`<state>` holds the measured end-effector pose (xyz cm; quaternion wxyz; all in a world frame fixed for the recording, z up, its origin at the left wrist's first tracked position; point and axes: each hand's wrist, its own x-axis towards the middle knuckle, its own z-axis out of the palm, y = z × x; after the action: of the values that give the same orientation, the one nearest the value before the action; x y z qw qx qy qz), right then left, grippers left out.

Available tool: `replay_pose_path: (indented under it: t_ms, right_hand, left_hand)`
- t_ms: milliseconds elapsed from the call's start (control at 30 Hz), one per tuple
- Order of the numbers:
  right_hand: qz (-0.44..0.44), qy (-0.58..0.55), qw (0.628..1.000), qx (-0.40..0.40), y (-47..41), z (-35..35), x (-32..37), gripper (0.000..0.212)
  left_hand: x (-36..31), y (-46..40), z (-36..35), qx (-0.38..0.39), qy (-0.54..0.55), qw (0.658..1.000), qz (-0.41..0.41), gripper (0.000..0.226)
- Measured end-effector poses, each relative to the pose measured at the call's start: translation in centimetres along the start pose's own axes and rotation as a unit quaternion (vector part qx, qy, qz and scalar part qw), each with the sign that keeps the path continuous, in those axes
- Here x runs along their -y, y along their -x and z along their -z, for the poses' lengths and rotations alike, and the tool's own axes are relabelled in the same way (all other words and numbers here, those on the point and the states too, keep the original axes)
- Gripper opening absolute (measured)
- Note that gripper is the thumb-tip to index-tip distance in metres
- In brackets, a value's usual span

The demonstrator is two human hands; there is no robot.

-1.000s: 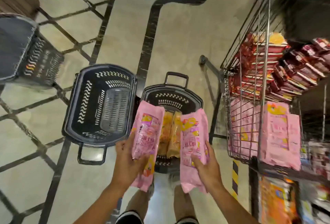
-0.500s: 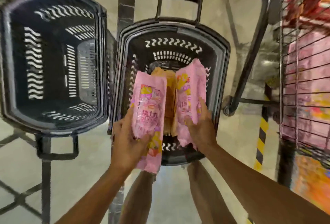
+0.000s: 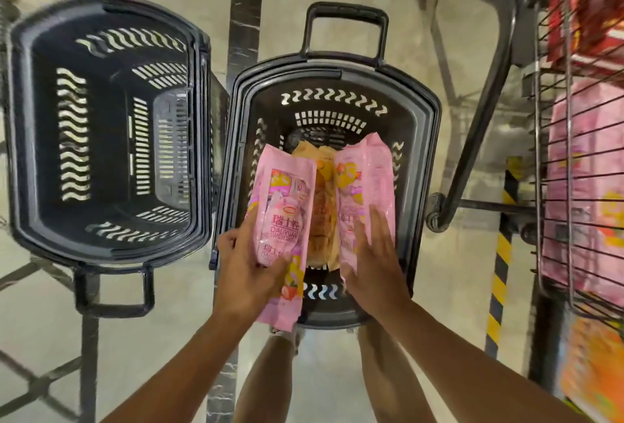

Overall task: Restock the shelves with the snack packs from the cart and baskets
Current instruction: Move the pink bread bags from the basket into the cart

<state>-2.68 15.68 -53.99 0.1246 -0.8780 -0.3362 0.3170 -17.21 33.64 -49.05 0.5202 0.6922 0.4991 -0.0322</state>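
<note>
My left hand (image 3: 248,269) grips a pink snack pack (image 3: 282,216) over the near left rim of a black basket (image 3: 422,125) on the floor. My right hand (image 3: 373,260) lies with straight fingers on a second pink snack pack (image 3: 366,186), which stands on edge inside that basket. Between the two pink packs lie orange-brown snack packs (image 3: 324,206) in the basket. A wire cart (image 3: 553,139) at the right holds more pink packs (image 3: 587,186) and red packs (image 3: 594,17).
An empty dark basket (image 3: 20,139) sits on the floor to the left, touching the filled one. The cart's dark frame and wheel (image 3: 437,216) stand just right of the basket. Yellow-black tape (image 3: 499,264) marks the floor. Orange packs (image 3: 594,368) show at lower right.
The view has dropped closer to the baskets. Both hands lowered the pink packs toward the black basket; my right hand's fingers straightened on its pack, now inside the basket.
</note>
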Motion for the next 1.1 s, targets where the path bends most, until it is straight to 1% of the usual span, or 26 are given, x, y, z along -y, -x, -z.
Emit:
replay_pose_path:
  t_ms: [100,167,233,300,367,433,500,567,633,667,700,833,867,1000,1100]
  right_hand:
    - [-0.043,0.004,0.998,0.043,-0.9,-0.5,-0.6,0.087]
    - [-0.084,-0.016,0.993,0.082,-1.5,-0.7,-0.8,0.090]
    - [-0.125,-0.027,0.983,0.131,-2.0,-0.5,-1.2,0.085]
    - [-0.141,-0.019,0.976,0.165,-2.0,-0.1,-1.5,0.082]
    - [-0.147,-0.031,0.976,0.160,-1.6,0.3,-1.4,0.090]
    - [-0.131,-0.036,0.984,0.111,-0.9,0.5,-0.9,0.094]
    - [-0.094,-0.028,0.994,0.054,-0.3,0.0,-1.1,0.095]
    - [-0.052,-0.004,0.998,0.029,0.3,-0.4,-1.7,0.094]
    - [-0.029,0.002,0.999,0.045,0.6,-0.7,-2.4,0.091]
    - [-0.026,-0.001,0.998,0.059,0.6,-0.9,-2.6,0.090]
    - [-0.026,-0.004,0.997,0.071,0.4,-0.9,-2.8,0.089]
    - [-0.029,0.005,0.995,0.098,-0.5,-0.8,-2.8,0.084]
    - [-0.031,0.007,0.994,0.105,-0.7,-0.8,-2.8,0.084]
    - [-0.037,0.021,0.989,0.142,-1.0,-0.4,-2.8,0.086]
    - [-0.036,0.022,0.987,0.156,-1.3,0.7,-2.7,0.082]
  left_hand:
    - [0.0,-0.2,-0.8,-0.004,0.016,1.000,-0.027,0.085]
    - [-0.2,-0.5,-1.6,-0.008,0.020,0.999,-0.026,0.086]
    - [-0.4,-0.9,-2.4,-0.005,0.024,0.999,-0.021,0.088]
    - [-0.5,-1.5,-3.3,-0.004,0.015,0.999,-0.033,0.089]
    - [-0.5,-2.5,-4.1,0.006,0.016,0.999,-0.042,0.090]
    - [-0.1,-3.8,-5.1,0.009,0.000,0.999,-0.047,0.091]
    - [0.7,-5.4,-6.1,0.022,-0.020,0.999,-0.033,0.090]
    - [1.7,-6.8,-7.1,0.076,-0.041,0.996,-0.002,0.095]
    - [2.3,-7.5,-8.0,0.137,-0.070,0.988,0.017,0.103]
    - [2.1,-7.4,-8.2,0.149,-0.084,0.985,0.026,0.104]
    - [2.0,-7.1,-8.4,0.145,-0.099,0.984,0.026,0.104]
    - [1.4,-4.7,-8.0,0.098,-0.144,0.984,-0.047,0.099]
    - [1.5,-4.3,-8.0,0.098,-0.150,0.983,-0.048,0.100]
    - [2.4,-5.1,-8.8,0.115,-0.176,0.978,0.007,0.101]
    - [2.3,-6.4,-8.8,0.128,-0.188,0.973,0.048,0.103]
